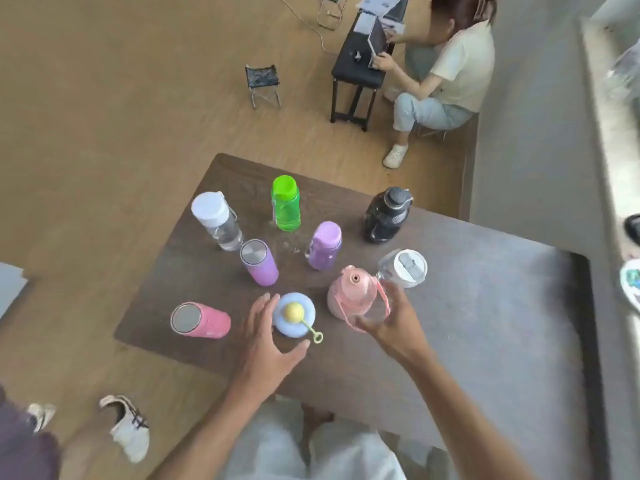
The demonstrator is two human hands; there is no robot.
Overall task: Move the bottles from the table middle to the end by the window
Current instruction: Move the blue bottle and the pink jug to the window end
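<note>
- Wood-look floor (121, 98), evenly lit.
- Grey wall (530, 133) w/ pale ledge (609, 116) at right (window side, prob.).
- Dark brown table (467, 306).
- Black bench (356, 74) & small folding stool (262, 81) beyond tabletop's far edge.

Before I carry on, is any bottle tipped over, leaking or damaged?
None tipped: all nine stand upright. One oddity: small wet-looking specks on the dark wooden table between the bright green plastic bottle and the lilac plastic bottle. Source unclear.

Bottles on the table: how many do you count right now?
9: clear bottle, green, black, lilac, steel-lidded purple, white-lidded, pink jug by the right hand, blue-lidded by the left hand, pink. None looks hidden.
</note>
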